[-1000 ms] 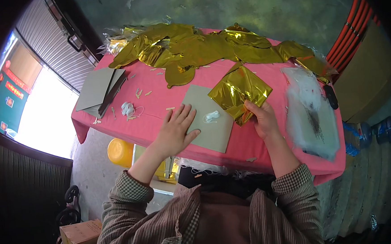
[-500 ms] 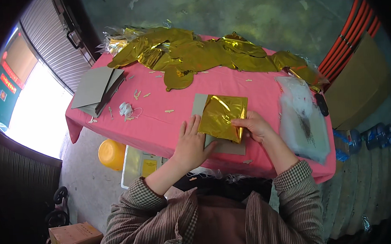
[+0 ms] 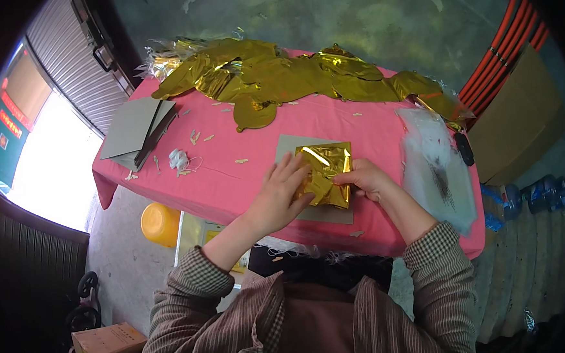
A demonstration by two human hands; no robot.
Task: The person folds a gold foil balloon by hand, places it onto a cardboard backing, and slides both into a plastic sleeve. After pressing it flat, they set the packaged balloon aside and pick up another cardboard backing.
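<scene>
A flat gold foil balloon [image 3: 325,158], folded into a square packet, lies on a square grey cardboard sheet [image 3: 288,144] at the near edge of the table. My left hand [image 3: 274,193] rests over the packet's left side with fingers spread. Thumb and fingers of my right hand [image 3: 370,179] pinch the packet's right edge; the fingers underneath are partly hidden. Behind them, several unfolded gold foil balloons [image 3: 276,80] spread in a long pile across the table's far side.
On the pink tablecloth [image 3: 231,186] lie a stack of grey cardboard [image 3: 128,134], a bundle of white string [image 3: 178,159] and small pale strips [image 3: 241,161]. Clear plastic bags [image 3: 438,180] sit at the right, beside a black object [image 3: 464,148]. A yellow bucket [image 3: 160,224] stands below left.
My left hand has lifted from the cardboard and moved onto the foil. The packet is now narrower, its left part folded over. My right hand keeps its pinch on the right edge.
</scene>
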